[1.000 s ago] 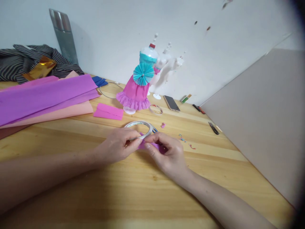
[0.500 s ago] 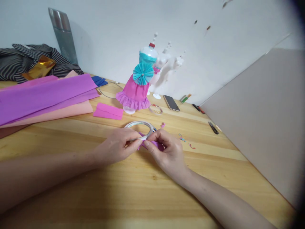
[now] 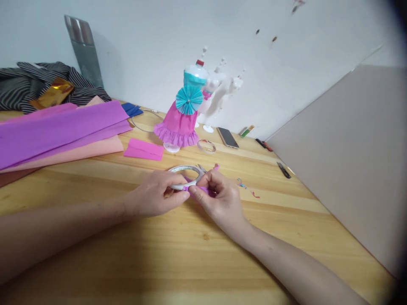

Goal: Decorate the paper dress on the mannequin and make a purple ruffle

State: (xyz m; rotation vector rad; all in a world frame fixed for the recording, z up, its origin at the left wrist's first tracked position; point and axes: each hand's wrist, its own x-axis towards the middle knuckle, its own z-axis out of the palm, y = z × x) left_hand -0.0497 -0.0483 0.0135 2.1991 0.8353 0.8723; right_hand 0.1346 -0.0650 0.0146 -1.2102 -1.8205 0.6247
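Note:
Both hands meet at the middle of the wooden table point(image 3: 95, 254). My left hand point(image 3: 155, 195) is closed in a pinch on one end of a small purple paper piece point(image 3: 203, 191), just below a roll of tape point(image 3: 187, 176) that lies flat on the table. My right hand point(image 3: 219, 199) is curled round the other end of the same paper piece, fingertips pressed together. Scissor tips point(image 3: 202, 169) show beside the tape roll.
A small mannequin in a pink and teal paper dress point(image 3: 182, 118) stands behind, with a white mannequin point(image 3: 213, 95) beside it. Purple and peach crepe sheets point(image 3: 60, 131) lie at left, a folded pink piece point(image 3: 143, 149), a phone point(image 3: 228, 137), a bangle point(image 3: 206, 146), striped cloth point(image 3: 38, 84), grey board point(image 3: 349, 148) right.
My right hand has curled tighter and shifted slightly left over the purple piece. The view has moved a little; the rest of the table stays as it was.

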